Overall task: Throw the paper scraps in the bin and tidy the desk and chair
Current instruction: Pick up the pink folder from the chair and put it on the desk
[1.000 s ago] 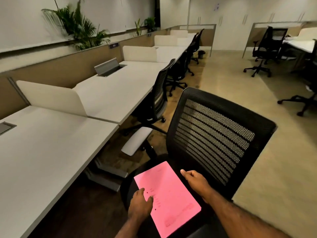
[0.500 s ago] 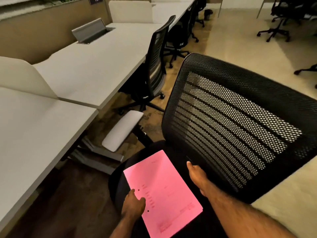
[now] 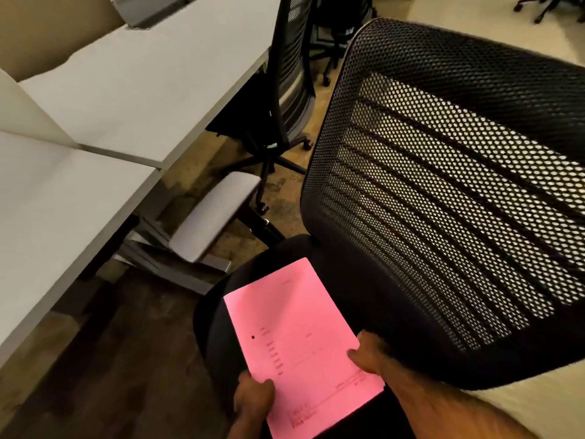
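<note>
A pink printed sheet of paper (image 3: 300, 340) lies over the dark seat of a black mesh-backed office chair (image 3: 443, 191). My left hand (image 3: 253, 399) pinches the sheet's near left edge with the thumb on top. My right hand (image 3: 367, 354) grips its right edge, fingers partly under the paper, next to the chair's backrest. The long white desk (image 3: 57, 223) runs along the left. No bin shows in view.
The chair's grey armrest (image 3: 212, 217) juts toward the desk's metal leg (image 3: 148, 251). A second black office chair (image 3: 285, 90) is tucked under the neighbouring desk section. More chair bases stand on the beige floor at top right. A white divider (image 3: 25, 112) separates desk sections.
The view has tilted down and closed in on the chair. Both hands slid to the sheet's near edges and closed on it; before, they rested on or beside it.
</note>
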Demonstrator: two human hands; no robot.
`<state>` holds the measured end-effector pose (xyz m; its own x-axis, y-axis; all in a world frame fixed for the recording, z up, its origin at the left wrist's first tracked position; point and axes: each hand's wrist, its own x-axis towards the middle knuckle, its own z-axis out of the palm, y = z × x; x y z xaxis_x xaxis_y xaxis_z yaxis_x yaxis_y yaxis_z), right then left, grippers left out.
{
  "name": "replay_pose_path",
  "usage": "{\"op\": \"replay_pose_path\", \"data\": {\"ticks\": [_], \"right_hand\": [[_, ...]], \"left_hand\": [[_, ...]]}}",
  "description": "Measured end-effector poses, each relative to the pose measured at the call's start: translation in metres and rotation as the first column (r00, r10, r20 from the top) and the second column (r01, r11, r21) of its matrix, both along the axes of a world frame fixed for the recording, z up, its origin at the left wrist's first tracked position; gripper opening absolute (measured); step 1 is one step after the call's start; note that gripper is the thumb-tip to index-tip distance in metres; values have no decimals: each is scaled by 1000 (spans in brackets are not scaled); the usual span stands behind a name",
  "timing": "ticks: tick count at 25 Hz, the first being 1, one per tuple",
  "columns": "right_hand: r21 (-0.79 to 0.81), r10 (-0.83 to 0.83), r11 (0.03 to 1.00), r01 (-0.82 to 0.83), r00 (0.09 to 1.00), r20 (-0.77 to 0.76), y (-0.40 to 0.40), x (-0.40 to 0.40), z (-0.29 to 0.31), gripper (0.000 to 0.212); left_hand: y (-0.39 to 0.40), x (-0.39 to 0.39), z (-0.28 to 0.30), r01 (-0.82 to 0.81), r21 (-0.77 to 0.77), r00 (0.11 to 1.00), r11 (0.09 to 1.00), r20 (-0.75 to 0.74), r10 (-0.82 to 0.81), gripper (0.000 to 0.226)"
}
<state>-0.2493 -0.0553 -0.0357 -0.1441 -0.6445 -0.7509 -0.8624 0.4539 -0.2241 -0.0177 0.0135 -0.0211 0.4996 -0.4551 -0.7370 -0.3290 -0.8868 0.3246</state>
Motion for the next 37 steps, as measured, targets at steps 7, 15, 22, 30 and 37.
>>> {"op": "replay_pose_path", "data": {"ticks": [7,15,22,30,37], "right_hand": [[168,-205,971,168,951,233,9,-20,22,43],[66,-237,971,229,901,363,30,5,142,21],[-102,-251,939,329,857,451,100,40,229,1],[-393,-92,836,382,805,586,193,134,309,11],[-509,255,851,129,746,615,221,274,358,23]], "left_hand": [[21,4,46,-163,-164,975,973,-176,133,34],[41,30,118,-213,-285,952,935,-274,133,31],[89,67,189,-122,-450,983,885,-177,46,29],[200,141,293,-75,-761,995,644,-102,-4,21],[278,263,349,-110,-868,984,485,-24,179,25]]}}
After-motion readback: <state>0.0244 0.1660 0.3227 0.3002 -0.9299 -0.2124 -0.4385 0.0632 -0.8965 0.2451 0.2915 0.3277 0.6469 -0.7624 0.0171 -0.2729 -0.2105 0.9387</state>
